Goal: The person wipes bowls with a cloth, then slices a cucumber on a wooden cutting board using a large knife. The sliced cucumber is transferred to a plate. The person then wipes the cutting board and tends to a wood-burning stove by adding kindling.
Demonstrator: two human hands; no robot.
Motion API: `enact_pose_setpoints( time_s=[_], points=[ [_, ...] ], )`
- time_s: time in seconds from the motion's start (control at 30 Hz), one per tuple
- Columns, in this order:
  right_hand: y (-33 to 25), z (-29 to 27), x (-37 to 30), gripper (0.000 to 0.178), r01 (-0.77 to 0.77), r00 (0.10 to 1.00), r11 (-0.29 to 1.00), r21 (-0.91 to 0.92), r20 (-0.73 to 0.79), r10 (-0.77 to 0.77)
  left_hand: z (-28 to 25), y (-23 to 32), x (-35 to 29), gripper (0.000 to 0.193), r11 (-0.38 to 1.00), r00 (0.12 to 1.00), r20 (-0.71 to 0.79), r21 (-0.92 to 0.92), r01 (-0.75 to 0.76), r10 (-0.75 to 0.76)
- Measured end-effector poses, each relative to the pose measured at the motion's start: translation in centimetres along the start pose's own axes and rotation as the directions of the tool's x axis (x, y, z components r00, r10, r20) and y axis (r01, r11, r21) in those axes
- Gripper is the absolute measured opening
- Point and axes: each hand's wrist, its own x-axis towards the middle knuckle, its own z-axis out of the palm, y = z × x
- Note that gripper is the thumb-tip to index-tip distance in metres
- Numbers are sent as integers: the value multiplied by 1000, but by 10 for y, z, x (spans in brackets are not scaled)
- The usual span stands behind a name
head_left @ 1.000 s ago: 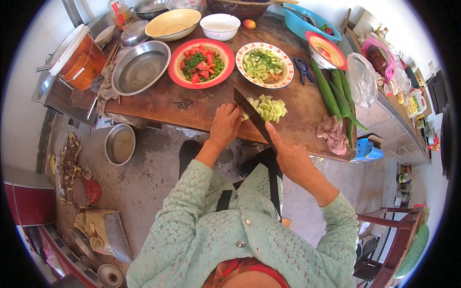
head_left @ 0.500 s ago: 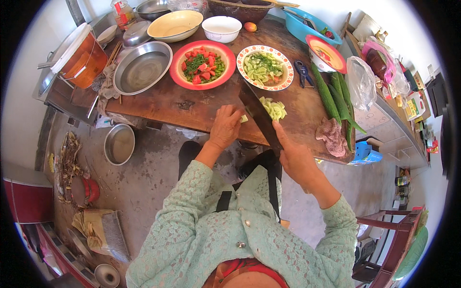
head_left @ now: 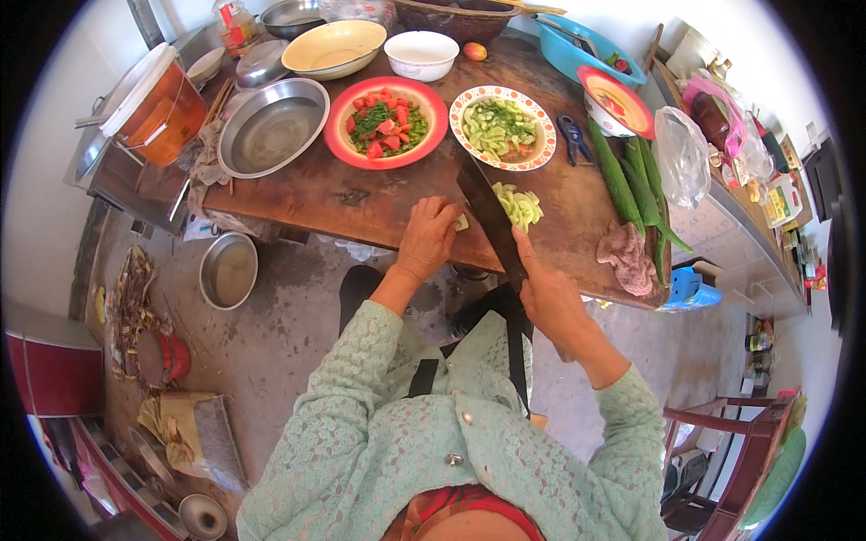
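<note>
In my right hand [head_left: 555, 302] is the handle of a dark, wide-bladed cleaver [head_left: 490, 216], its blade slanting away over the wooden table's near edge. Just left of the blade, my left hand [head_left: 424, 242] rests with bent fingers on a small pale green piece of vegetable [head_left: 462, 222], most of it hidden. Against the blade's right side lies a small heap of pale green slices [head_left: 519, 206]. Beyond the blade stands a patterned plate [head_left: 548, 149] with similar slices and chopped greens. To its left, a red-rimmed plate [head_left: 336, 131] holds chopped tomato and greens.
Whole cucumbers [head_left: 619, 185], a pink cloth [head_left: 626, 259] and blue-handled scissors or peeler [head_left: 572, 135] lie to the right. A metal basin [head_left: 236, 149], yellow bowl [head_left: 298, 66], white bowl [head_left: 421, 69] and blue tub [head_left: 552, 51] stand farther back. Another metal basin [head_left: 206, 279] sits low at left.
The cleaver blade has come slightly down and toward me. My left hand keeps its place on the piece, and the whole view has shifted a little.
</note>
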Motion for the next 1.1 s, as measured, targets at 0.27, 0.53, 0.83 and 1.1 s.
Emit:
enact_pose_setpoints(
  time_s=[0.27,0.53,0.83,1.1],
  points=[
    [-8,7,-2,85,220,957,971,-98,-173,-234,1,-2,-1,25,999,1000,23,26,-19,18],
    [-4,-6,14,90,-22,984,994,-107,176,40,0,-4,-1,26,998,999,-2,51,-40,40],
    [-2,-11,2,87,232,972,964,-131,-13,-235,-1,0,-4,21,1000,999,-36,6,5,-4],
    [13,0,21,87,157,988,973,-169,19,-156,-1,-2,-6,17,999,994,-105,-31,27,-30]
  ],
)
